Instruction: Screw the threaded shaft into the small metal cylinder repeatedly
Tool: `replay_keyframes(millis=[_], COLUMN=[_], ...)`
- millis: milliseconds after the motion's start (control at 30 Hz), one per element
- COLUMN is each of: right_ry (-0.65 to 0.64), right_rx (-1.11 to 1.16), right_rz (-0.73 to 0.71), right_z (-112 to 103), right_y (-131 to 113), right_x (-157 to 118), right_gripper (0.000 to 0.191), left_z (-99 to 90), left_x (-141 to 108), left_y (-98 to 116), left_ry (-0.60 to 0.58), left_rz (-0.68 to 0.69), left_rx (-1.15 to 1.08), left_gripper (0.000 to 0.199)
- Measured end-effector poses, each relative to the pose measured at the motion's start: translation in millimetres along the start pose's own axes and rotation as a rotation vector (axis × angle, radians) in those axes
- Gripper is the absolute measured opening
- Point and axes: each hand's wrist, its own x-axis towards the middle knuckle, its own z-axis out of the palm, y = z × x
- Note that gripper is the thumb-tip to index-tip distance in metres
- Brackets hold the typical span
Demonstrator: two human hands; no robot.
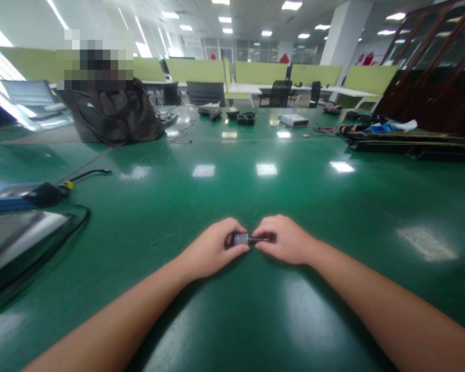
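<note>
A small cylindrical part (pixel 241 239), silvery grey with a thin dark stem on its right side, lies level between my hands just over the green table (pixel 232 201). My left hand (pixel 220 245) closes thumb and fingers round its grey body. The thumb and fingers of my right hand (pixel 282 241) pinch about the dark stem (pixel 258 239), partly covering it. The fingertips of both hands almost meet at the middle of the part. Its exact kind is too small to make out.
At the left lie a blue device (pixel 11 197) with a black cable and a flat grey-white object (pixel 27 235). A dark bag (pixel 112 113) stands at the far left. Across the back are black parts (pixel 246 118), a silver box (pixel 293 120) and long dark strips (pixel 414 143).
</note>
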Motion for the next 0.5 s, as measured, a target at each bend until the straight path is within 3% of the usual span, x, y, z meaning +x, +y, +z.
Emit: replay_keyframes(millis=[500], right_ry=[-0.002], right_rx=[-0.016], right_rz=[-0.018], right_z=[-5.3], right_y=[-0.9], right_x=[-2.5], right_gripper=[0.011], left_z=[-0.5], left_x=[-0.6], left_y=[0.8], left_ry=[-0.009], left_rz=[-0.01], left_rx=[-0.011], left_gripper=[0.022])
